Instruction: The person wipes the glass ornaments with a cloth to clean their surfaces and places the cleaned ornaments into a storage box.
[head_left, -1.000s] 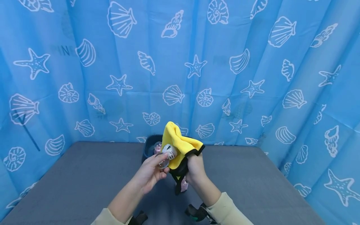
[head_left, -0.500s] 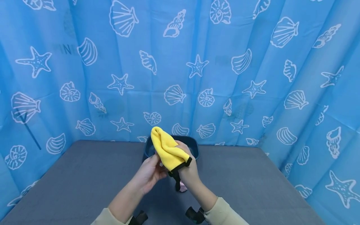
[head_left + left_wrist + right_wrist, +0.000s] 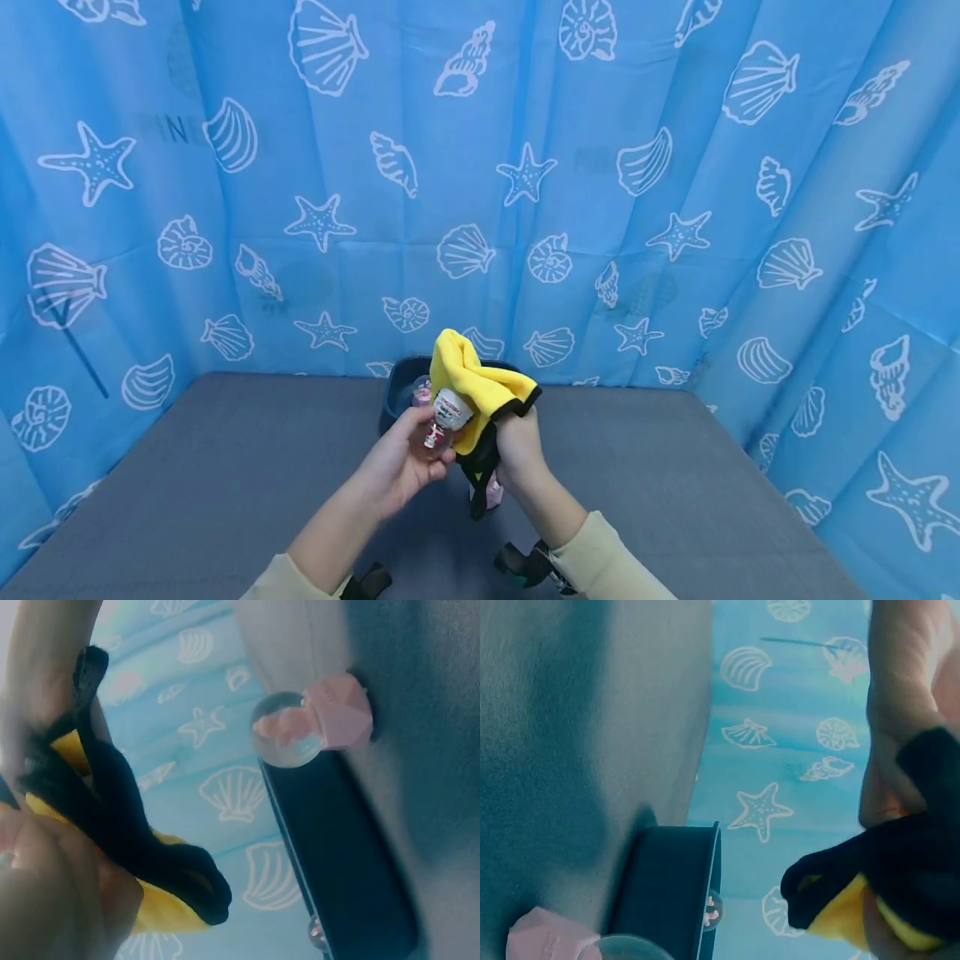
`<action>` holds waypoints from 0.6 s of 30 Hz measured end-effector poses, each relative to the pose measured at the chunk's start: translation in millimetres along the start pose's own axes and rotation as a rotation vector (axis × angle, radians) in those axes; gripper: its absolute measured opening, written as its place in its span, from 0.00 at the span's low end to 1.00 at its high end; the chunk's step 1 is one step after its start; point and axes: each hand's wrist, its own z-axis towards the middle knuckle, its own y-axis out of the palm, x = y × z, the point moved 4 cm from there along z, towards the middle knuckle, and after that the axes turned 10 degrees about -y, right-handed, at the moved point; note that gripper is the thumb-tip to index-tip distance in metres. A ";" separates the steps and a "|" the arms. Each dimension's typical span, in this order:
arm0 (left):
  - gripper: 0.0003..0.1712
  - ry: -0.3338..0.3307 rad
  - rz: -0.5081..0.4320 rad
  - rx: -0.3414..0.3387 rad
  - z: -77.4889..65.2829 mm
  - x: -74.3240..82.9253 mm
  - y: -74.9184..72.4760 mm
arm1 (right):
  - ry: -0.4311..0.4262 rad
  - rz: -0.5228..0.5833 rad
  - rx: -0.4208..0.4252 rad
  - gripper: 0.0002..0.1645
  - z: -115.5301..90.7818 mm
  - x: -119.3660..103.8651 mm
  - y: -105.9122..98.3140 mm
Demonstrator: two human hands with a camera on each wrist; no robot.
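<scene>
In the head view my left hand (image 3: 393,467) holds a small snow globe (image 3: 452,410) by its clear ball. Its white base with lettering points up and away, and a red and white figure shows inside. My right hand (image 3: 520,450) grips a yellow cloth (image 3: 480,379) with a black edge, bunched right beside the globe's base. The cloth's black underside hangs below that hand. A second snow globe with a pink faceted base (image 3: 341,712) stands on the table beneath, mostly covered by the cloth in the head view.
A dark blue bin (image 3: 397,404) stands behind the hands near the curtain. One more snow globe (image 3: 422,390) with pink inside is in it. The grey table (image 3: 247,483) ends at a blue shell-patterned curtain (image 3: 345,167).
Half a second ago the cloth lay over the snow globe, hiding it. The right hand has since drawn back right with the cloth. Compared with one second ago, the globe is turned, showing its lettering.
</scene>
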 end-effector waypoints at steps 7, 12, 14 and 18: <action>0.28 0.026 -0.046 -0.054 -2.2 5.4 1.4 | -0.214 0.018 -0.097 0.12 -4.9 -11.0 -0.1; 0.26 0.072 -0.070 0.002 -0.3 2.0 0.3 | -0.540 -0.233 -0.341 0.11 -12.6 -15.9 9.4; 0.28 0.100 -0.059 0.022 0.4 -0.1 0.0 | -0.594 -0.294 -0.405 0.10 -14.5 -13.1 12.4; 0.30 0.111 -0.038 0.048 2.0 -4.9 -0.6 | -0.599 -0.365 -0.388 0.10 -13.8 -8.9 13.4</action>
